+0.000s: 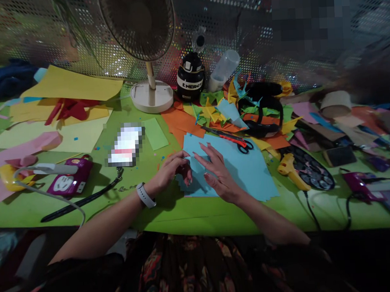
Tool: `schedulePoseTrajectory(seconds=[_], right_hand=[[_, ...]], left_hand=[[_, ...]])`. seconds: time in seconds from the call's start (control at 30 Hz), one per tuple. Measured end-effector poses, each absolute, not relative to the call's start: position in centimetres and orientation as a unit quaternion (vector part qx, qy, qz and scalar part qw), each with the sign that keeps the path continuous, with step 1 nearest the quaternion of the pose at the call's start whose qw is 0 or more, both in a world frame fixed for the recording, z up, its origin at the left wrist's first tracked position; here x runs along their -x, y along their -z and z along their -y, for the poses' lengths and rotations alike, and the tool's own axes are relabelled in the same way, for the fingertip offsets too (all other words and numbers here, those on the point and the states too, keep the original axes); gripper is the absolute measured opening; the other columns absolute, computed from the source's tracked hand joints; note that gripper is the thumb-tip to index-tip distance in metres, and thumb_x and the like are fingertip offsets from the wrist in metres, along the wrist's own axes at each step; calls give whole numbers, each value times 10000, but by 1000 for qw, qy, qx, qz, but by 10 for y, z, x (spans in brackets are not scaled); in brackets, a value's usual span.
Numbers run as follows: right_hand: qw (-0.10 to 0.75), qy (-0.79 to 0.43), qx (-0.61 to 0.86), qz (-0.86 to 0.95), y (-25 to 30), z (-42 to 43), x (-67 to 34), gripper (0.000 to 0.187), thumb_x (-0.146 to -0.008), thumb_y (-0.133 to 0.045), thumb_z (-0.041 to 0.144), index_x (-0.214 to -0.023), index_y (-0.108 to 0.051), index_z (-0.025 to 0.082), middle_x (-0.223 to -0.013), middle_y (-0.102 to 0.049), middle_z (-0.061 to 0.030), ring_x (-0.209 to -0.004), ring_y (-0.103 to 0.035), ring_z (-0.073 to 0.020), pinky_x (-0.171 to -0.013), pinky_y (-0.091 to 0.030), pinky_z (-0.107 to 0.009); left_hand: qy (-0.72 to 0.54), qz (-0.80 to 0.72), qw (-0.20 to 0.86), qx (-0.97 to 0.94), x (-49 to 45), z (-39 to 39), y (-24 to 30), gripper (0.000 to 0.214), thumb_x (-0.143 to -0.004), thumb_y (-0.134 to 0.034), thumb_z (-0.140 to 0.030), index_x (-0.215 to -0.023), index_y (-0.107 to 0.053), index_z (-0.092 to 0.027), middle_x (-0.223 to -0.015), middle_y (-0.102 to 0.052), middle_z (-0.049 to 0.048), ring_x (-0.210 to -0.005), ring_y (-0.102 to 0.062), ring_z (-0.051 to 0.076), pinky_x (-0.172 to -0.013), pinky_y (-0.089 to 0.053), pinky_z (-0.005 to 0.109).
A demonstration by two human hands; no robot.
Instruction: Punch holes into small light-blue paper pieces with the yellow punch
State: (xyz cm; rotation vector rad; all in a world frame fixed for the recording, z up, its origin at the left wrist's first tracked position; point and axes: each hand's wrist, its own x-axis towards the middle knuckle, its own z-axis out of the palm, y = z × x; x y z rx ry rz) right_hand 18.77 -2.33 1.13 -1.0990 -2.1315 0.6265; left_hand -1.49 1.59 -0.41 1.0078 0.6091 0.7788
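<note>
My left hand (173, 170), with a pale watch band on the wrist, is raised at the left edge of a light-blue sheet of paper (248, 174). Its fingers are curled in; whatever lies between them, perhaps a small bit of blue paper, is too small to make out. Over the same sheet hovers my right hand (218, 175), fingers spread and nothing visible in it. The fingertips of both hands are close together. Red-and-black scissors (240, 142) rest on the sheet's far edge.
A fan (151, 96) and a black bottle (191, 79) stand at the back. Leftward lie a phone (125, 144) and a purple power adapter (70, 177) with cables. Rightward are a yellow glue gun (293, 172), a dark palette-like tray (312, 169) and colourful paper scraps (213, 110).
</note>
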Motion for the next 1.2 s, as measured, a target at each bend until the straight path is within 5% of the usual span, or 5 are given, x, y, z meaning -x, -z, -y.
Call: schedulePoseTrajectory(seconds=[0.9, 1.2], right_hand=[[280, -100, 400, 867, -7, 23, -187, 617, -970, -379, 543, -1537, -253, 336, -1650, -94, -5, -1510, -76, -307, -1194, -151, -593], [331, -80, 403, 849, -10, 23, -190, 615, -957, -433, 489, -1528, -297, 305, -1606, -265, -49, -1489, -193, -305, -1185, -202, -587]], left_hand=[[-355, -278, 760, -468, 16, -16, 3, 106, -884, -481, -305, -898, -492, -200, -565, -661, 2, -437, -595, 152, -494, -480, 280], [-353, -282, 762, -465, 15, -15, 0, 83, -869, -474, -287, -873, -476, -204, -566, -666, 10, -436, -601, 164, -485, -486, 283]])
